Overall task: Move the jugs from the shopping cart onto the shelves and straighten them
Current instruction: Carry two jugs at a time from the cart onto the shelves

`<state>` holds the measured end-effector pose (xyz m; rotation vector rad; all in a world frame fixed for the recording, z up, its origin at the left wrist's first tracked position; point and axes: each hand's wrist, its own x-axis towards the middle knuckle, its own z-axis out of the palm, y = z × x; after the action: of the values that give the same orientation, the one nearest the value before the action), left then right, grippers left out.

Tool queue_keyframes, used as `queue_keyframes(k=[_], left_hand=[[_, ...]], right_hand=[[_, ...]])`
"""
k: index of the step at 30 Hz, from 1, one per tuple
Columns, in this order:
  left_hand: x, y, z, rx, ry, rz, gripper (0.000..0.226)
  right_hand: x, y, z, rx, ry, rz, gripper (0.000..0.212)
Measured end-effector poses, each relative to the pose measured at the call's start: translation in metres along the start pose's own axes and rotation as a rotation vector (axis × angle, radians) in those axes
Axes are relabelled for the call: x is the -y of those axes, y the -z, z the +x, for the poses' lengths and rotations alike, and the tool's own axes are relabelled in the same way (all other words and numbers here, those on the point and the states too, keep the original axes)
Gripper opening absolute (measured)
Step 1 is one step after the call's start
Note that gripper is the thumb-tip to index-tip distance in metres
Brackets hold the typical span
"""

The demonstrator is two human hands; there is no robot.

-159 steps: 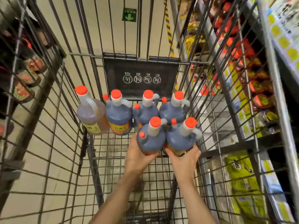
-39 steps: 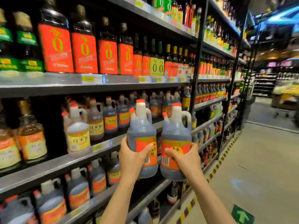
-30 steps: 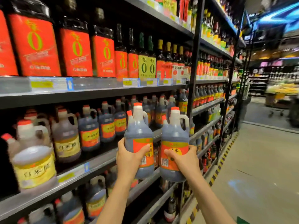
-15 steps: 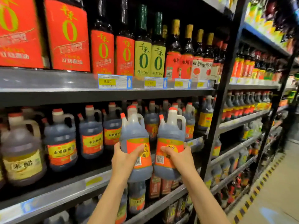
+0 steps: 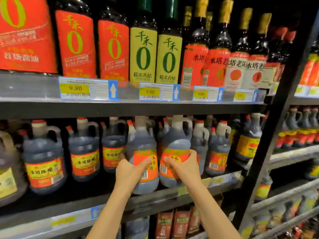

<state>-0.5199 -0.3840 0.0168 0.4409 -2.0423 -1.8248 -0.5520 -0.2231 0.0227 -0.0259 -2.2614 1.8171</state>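
The shelf (image 5: 172,198) I'm loading runs across in front of me, its row of dark jugs (image 5: 44,163) filling the left stretch and more crowding in from the right, with the upper shelf (image 5: 131,109) of tall bottles (image 5: 144,49) close overhead. I hold two jugs side by side at its front edge, bottoms about level with the lip, so they can go in together as a pair. My left hand (image 5: 128,171) wraps the left jug (image 5: 144,163) low on its label, thumb across the front; my right hand (image 5: 185,167) grips the right jug (image 5: 174,157) the same way. Their caps sit just under the upper shelf, so I judge headroom is tight. The jugs behind look like what stands in the way.
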Motion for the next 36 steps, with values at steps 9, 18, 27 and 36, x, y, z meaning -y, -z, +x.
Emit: queue_keyframes(k=[9, 18, 27, 36], left_hand=[[0.022, -0.014, 0.021, -0.046, -0.114, 0.096, 0.091], [0.03, -0.016, 0.034, 0.061, -0.167, 0.175, 0.091], [0.031, -0.005, 0.023, 0.183, -0.214, 0.383, 0.09], [0.032, -0.008, 0.024, 0.221, -0.223, 0.391, 0.088]], right_hand=[[-0.033, -0.016, 0.027, 0.048, 0.13, -0.027, 0.072], [-0.046, -0.016, 0.044, 0.089, 0.115, -0.051, 0.077], [-0.048, -0.002, 0.042, 0.134, 0.099, -0.169, 0.082], [-0.04, 0.009, 0.03, 0.144, 0.057, -0.263, 0.075]])
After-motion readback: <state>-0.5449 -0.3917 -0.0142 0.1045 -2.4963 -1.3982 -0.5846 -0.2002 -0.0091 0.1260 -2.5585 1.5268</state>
